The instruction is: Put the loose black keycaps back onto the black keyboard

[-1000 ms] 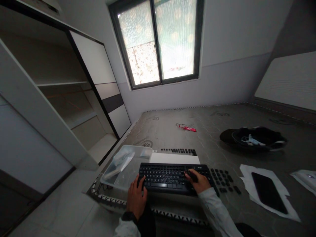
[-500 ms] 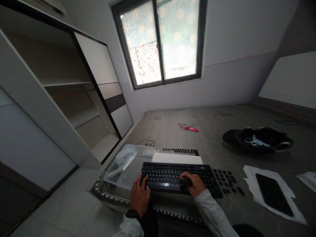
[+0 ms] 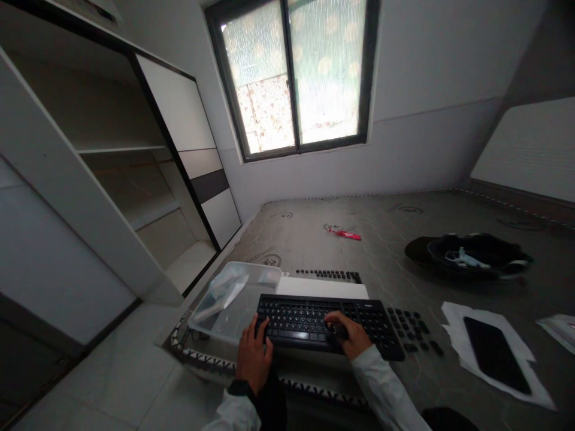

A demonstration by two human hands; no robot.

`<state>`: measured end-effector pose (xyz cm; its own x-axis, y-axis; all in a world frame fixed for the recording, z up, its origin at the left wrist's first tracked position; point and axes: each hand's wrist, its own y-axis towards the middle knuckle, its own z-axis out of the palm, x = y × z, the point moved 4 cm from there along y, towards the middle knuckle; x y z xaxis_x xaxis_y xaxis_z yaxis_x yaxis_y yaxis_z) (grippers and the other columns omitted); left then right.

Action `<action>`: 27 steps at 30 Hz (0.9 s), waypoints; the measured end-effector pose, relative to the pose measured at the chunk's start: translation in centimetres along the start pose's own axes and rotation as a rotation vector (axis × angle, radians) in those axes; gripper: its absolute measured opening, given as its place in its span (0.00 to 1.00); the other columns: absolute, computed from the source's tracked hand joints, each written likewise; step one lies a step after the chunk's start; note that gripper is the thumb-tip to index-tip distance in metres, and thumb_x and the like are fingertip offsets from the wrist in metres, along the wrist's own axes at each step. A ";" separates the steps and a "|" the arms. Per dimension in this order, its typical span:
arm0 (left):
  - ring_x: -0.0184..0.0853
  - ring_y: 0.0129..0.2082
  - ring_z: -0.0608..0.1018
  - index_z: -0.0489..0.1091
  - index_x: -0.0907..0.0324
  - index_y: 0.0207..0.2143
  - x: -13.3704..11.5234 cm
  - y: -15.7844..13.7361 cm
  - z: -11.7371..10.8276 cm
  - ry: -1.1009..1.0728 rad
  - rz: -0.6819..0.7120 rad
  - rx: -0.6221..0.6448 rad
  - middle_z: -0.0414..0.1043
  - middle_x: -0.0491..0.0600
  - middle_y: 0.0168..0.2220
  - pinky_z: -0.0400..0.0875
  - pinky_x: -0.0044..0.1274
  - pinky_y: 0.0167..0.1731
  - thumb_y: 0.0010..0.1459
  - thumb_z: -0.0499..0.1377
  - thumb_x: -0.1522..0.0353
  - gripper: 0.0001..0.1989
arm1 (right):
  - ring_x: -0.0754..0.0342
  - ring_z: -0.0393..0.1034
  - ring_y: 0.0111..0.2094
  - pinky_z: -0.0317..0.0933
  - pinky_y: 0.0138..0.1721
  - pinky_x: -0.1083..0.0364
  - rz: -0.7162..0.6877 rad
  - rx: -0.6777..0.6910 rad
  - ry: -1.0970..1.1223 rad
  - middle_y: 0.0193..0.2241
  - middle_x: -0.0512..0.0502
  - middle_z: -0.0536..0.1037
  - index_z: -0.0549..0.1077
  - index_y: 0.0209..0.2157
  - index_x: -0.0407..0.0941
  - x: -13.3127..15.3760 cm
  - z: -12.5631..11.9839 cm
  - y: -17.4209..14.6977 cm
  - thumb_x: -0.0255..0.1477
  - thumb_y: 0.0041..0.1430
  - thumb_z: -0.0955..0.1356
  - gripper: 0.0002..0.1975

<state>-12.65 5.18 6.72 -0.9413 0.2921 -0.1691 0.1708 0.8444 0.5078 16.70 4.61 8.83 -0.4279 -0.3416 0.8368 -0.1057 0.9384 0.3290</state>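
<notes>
A black keyboard [image 3: 300, 326] lies near the front edge of the mattress. My left hand [image 3: 254, 356] grips its left front corner, with fingertips on the end keys and the thumb at the near edge. Over the keys right of the middle, my right hand [image 3: 353, 335] is closed around a small dark object [image 3: 340, 330]; its kind is mostly hidden by the fingers. Loose black keycaps [image 3: 411, 329] are laid out in rows to the right of the keyboard. More small keycaps [image 3: 330, 275] form rows behind it, beyond a white flat panel [image 3: 323, 288].
To the left is a clear plastic bin [image 3: 233, 299] with a plastic bag inside. A phone [image 3: 496, 354] rests on white paper at the right. Farther back are a dark cap [image 3: 476, 257] and a red packet [image 3: 345, 232]. An open wardrobe [image 3: 135, 149] stands at the left.
My right hand has shifted very slightly left and up over the keys, still closed on the dark object. The left hand and keyboard stay in place.
</notes>
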 end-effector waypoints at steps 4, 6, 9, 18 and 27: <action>0.41 0.55 0.67 0.63 0.54 0.56 0.1 0.0 0.2 -0.004 -0.007 0.020 0.58 0.52 0.60 0.64 0.37 0.54 0.60 0.49 0.71 0.22 | 0.48 0.73 0.45 0.63 0.50 0.49 -0.036 -0.024 -0.024 0.39 0.46 0.79 0.74 0.37 0.47 -0.2 0.0 0.0 0.19 0.35 0.59 0.24; 0.41 0.55 0.66 0.63 0.54 0.56 0.1 0.0 0.2 -0.004 -0.007 0.018 0.57 0.52 0.60 0.64 0.37 0.54 0.60 0.49 0.71 0.21 | 0.48 0.73 0.44 0.63 0.50 0.48 -0.040 -0.027 -0.042 0.39 0.46 0.79 0.74 0.37 0.48 -0.4 0.1 0.0 0.19 0.36 0.59 0.24; 0.41 0.55 0.67 0.64 0.54 0.56 0.0 0.0 0.2 0.001 -0.006 0.006 0.58 0.53 0.60 0.64 0.37 0.54 0.60 0.50 0.71 0.21 | 0.49 0.73 0.44 0.64 0.49 0.49 -0.040 -0.022 -0.062 0.39 0.46 0.79 0.74 0.38 0.48 -0.6 0.1 0.0 0.20 0.35 0.60 0.25; 0.41 0.56 0.65 0.63 0.55 0.56 -0.1 0.1 0.0 -0.005 -0.005 0.023 0.57 0.53 0.61 0.63 0.36 0.55 0.60 0.49 0.71 0.21 | 0.49 0.75 0.41 0.66 0.44 0.52 0.088 -0.080 -0.097 0.36 0.49 0.80 0.72 0.42 0.49 -2.3 -0.1 -0.2 0.21 0.36 0.61 0.27; 0.41 0.55 0.66 0.64 0.55 0.56 -0.2 0.1 0.0 -0.006 -0.006 0.016 0.58 0.54 0.60 0.64 0.38 0.54 0.60 0.50 0.71 0.21 | 0.50 0.75 0.36 0.66 0.39 0.53 0.070 -0.228 -0.092 0.31 0.50 0.80 0.74 0.38 0.49 -0.5 -0.7 -0.6 0.22 0.38 0.61 0.23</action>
<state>-12.47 5.21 6.76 -0.9405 0.2900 -0.1770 0.1703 0.8532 0.4930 17.60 4.20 8.58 -0.5081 -0.2600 0.8211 0.1277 0.9201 0.3703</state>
